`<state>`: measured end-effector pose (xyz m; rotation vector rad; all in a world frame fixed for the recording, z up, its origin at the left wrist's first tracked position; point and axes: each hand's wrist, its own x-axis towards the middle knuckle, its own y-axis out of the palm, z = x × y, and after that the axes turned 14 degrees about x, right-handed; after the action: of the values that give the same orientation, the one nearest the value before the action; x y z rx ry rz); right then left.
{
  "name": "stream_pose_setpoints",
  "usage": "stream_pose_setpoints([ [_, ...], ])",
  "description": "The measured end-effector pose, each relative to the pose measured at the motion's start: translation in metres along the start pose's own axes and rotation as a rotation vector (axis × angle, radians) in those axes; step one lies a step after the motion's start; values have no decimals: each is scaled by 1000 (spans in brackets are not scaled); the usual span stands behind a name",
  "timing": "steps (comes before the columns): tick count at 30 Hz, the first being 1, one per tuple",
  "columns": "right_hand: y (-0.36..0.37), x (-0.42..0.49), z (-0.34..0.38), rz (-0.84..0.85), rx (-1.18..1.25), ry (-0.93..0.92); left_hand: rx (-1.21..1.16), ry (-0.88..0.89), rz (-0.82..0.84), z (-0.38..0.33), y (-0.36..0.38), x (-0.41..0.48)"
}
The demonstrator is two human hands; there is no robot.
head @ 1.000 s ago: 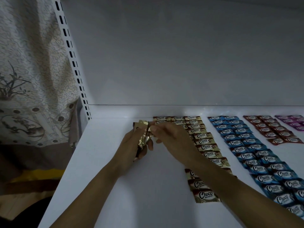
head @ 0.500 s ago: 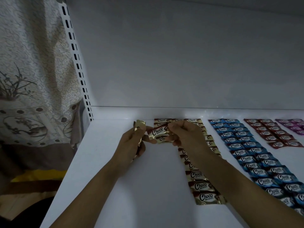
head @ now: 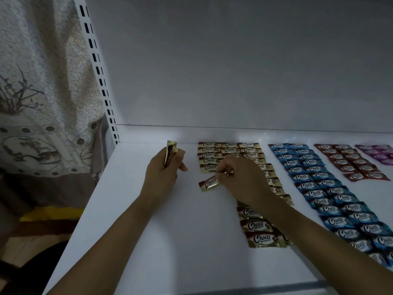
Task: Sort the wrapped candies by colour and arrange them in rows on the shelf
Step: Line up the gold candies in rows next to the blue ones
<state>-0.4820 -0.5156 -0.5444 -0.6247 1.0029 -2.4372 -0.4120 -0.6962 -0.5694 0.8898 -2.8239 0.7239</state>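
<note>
White shelf (head: 131, 241) fills the lower frame, with a grey back panel (head: 234, 71) behind it. Patterned curtain (head: 42, 92) hangs at left, beside a slotted white upright (head: 100, 81).

Candies lie sorted in blocks, running back to front on the shelf. From left to right:
- gold candies (head: 229, 152), three columns at the back; the arm hides part of them, and more show near the front edge
- blue candies (head: 331, 201), the longest block, two columns
- red candies (head: 353, 162), a short block at the back
- purple candies (head: 378, 153), far right, cut off by the frame edge

Right hand (head: 244, 179) reaches over the gold block. Its fingertips are pinched on one end of a single gold candy (head: 209, 183). That candy is tilted, low at the shelf surface just in front of the leftmost gold column and apart from the last piece there. Cannot tell whether it is fully down.

Left hand (head: 163, 173) is just left of the gold block, fingers curled around a small gold bundle (head: 170, 152) held upright, its top sticking out above the fingers. Count in the bundle is unclear.
</note>
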Motion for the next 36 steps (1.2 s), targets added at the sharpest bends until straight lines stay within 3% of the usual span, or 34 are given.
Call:
stream_pose_setpoints([
  [3, -5, -4, 1, -50, -220, -111, 36, 26, 13, 0, 1, -1],
  [7, 0, -32, 20, 277, -284, -187, 80, 54, 5, 3, 4, 0],
  [9, 9, -42, 23, 342, -357, -185, 98, 72, 34, 4, 4, -1],
  [17, 17, -34, 19, 344, -402, -157, 61, 15, 13, 2, 1, -4],
  [21, 13, -29, 18, 356, -377, -125, -152, -93, 35, -7, -1, -5],
  [23, 13, -26, 16, 312, -306, -148, -142, -65, 61, -10, -1, -6],
  [27, 5, -17, 24, 20, 113, -167, -141, 9, 164, -18, -3, -12],
  [31, -3, -3, 36, 14, 611, 16, -158, -3, 304, -20, -5, -14],
  [36, -6, 2, 37, -30, 775, 102, -235, -56, 360, -22, -5, -13],
])
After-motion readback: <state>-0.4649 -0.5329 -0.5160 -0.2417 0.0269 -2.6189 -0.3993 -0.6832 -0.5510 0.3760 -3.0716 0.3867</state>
